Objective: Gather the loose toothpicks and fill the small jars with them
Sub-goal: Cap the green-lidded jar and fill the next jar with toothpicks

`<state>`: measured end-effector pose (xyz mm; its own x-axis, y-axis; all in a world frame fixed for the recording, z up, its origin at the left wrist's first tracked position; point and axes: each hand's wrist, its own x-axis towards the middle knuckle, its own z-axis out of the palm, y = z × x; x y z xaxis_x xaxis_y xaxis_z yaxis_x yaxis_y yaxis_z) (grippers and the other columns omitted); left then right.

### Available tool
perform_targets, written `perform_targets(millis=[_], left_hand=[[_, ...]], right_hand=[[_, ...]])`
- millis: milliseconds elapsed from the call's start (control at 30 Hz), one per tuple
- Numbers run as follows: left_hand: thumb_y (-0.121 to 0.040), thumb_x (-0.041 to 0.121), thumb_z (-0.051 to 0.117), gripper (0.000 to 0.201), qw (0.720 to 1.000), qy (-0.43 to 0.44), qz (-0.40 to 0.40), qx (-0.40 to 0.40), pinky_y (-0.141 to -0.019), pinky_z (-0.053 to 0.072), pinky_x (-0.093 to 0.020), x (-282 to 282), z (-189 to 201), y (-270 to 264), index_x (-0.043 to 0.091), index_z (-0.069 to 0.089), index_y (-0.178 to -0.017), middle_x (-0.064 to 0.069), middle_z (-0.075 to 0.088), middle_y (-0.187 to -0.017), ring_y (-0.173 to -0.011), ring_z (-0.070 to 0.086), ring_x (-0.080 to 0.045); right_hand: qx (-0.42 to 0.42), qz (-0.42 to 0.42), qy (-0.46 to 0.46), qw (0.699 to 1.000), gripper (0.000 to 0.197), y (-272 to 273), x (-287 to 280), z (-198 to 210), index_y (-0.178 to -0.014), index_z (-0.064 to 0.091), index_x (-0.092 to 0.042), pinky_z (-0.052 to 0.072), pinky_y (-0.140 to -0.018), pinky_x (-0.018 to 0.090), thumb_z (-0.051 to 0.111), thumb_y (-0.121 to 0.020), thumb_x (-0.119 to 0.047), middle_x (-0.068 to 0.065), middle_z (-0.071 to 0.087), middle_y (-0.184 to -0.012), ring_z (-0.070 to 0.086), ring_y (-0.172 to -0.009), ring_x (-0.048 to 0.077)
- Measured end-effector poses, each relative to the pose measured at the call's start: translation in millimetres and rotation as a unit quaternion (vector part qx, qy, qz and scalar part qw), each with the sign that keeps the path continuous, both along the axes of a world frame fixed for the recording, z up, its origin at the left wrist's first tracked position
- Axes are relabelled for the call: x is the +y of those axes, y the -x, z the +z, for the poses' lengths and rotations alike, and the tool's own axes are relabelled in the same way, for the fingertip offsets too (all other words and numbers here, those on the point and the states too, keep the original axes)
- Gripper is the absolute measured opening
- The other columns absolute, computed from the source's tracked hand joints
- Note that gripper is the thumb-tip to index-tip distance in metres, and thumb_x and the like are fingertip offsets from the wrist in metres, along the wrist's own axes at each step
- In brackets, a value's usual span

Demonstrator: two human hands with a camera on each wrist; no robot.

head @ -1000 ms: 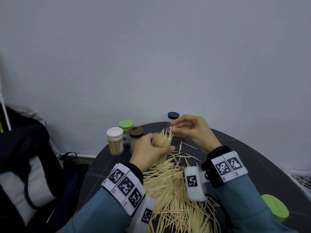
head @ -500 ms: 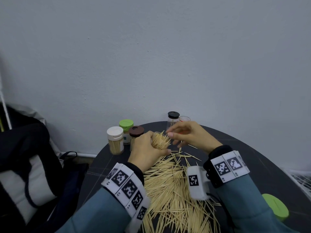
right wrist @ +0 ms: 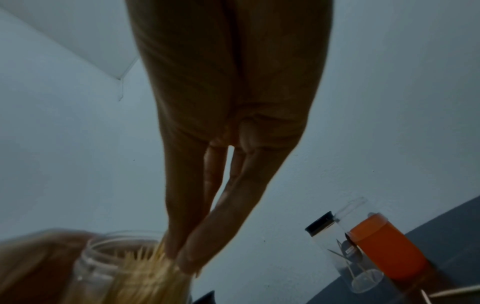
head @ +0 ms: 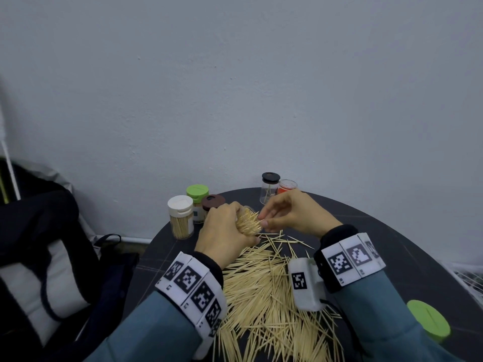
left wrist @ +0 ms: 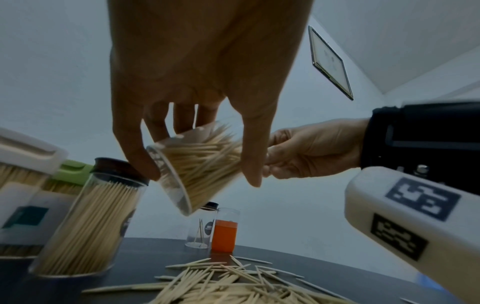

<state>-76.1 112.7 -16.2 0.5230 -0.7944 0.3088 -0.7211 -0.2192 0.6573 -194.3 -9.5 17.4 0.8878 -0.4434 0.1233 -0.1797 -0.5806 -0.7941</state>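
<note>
Dark round surface [head: 371, 231], set against a pale wall. Big loose heap of toothpicks [head: 264, 296] directly under and nearer than the fingers [head: 264, 214], strays fanning out just below them. Left of the fingers: white-capped jar [head: 180, 216], green-capped jar [head: 197, 202], brown-capped jar [head: 213, 203], clustered, all packed full. Beyond the fingers: black-capped clear jar [head: 270, 188] with a few picks, touching or nearly touching an orange container [head: 287, 186]. Well right and nearer: green lid [head: 428, 322], possibly on a jar.
</note>
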Motion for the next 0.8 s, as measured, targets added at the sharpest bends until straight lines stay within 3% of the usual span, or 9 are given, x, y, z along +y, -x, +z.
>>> perform_targets(millis=[233,367,467,633,733,800], left_hand=[[-0.064,0.031,0.085,0.039,0.998,-0.057,-0.035,0.001,-0.071,0.048,-0.031,-2.5,-4.9,0.8,0.022,0.054,-0.086,0.005,0.059,-0.086,-0.082,0.056,-0.013],[-0.064,0.033,0.084,0.039,0.998,-0.055,-0.035,0.020,-0.070,0.049,-0.035,-3.6,-5.4,0.8,0.019,0.055,-0.086,0.005,0.058,-0.083,-0.080,0.056,-0.015],[-0.064,0.034,0.084,0.040,0.998,-0.044,-0.034,0.034,-0.073,0.051,-0.038,-3.4,-6.0,0.0,0.018,0.057,-0.090,0.004,0.061,-0.086,-0.082,0.059,-0.014],[-0.064,0.032,0.085,0.043,0.997,-0.052,-0.043,0.045,-0.075,0.052,-0.036,-2.4,-4.2,1.2,0.018,0.059,-0.095,0.003,0.063,-0.090,-0.085,0.060,-0.014],[-0.064,0.032,0.085,0.041,0.997,-0.052,-0.043,0.048,-0.070,0.048,-0.031,-1.8,-3.1,0.9,0.020,0.056,-0.092,0.004,0.062,-0.089,-0.083,0.059,-0.014],[-0.064,0.032,0.085,0.041,0.997,-0.051,-0.041,0.048,-0.067,0.045,-0.027,-1.5,-2.6,0.6,0.020,0.057,-0.092,0.005,0.061,-0.088,-0.082,0.058,-0.012]], right_hand=[[-0.024,-0.068,0.081,0.994,0.007,-5.4,1.5,-4.2,-0.075,0.070,-0.011,0.042,-0.057,0.004,0.075,-0.075,-0.007,-0.009,0.063,-0.063,0.056,-0.053,-0.010],[-0.012,-0.020,0.052,0.998,0.011,-5.0,4.8,-1.6,-0.073,0.070,-0.018,0.047,-0.063,0.008,0.076,-0.074,-0.009,-0.008,0.067,-0.066,0.060,-0.058,-0.005],[0.005,0.023,0.036,0.999,0.008,-5.6,8.0,-0.2,-0.077,0.072,-0.016,0.051,-0.068,0.014,0.076,-0.074,-0.009,-0.005,0.070,-0.070,0.063,-0.062,-0.001],[-0.038,-0.040,0.066,0.996,0.010,-7.6,7.3,-1.6,-0.083,0.074,-0.008,0.048,-0.062,0.008,0.077,-0.073,-0.011,-0.005,0.069,-0.070,0.062,-0.060,-0.005],[-0.025,-0.012,0.048,0.998,0.013,-5.5,8.9,1.5,-0.090,0.074,-0.007,0.051,-0.068,0.011,0.073,-0.077,-0.008,0.003,0.073,-0.081,0.066,-0.068,-0.001],[-0.021,-0.009,0.051,0.998,0.012,-4.6,8.5,3.6,-0.090,0.074,-0.009,0.050,-0.068,0.009,0.072,-0.078,-0.007,0.000,0.072,-0.080,0.066,-0.067,-0.003]])
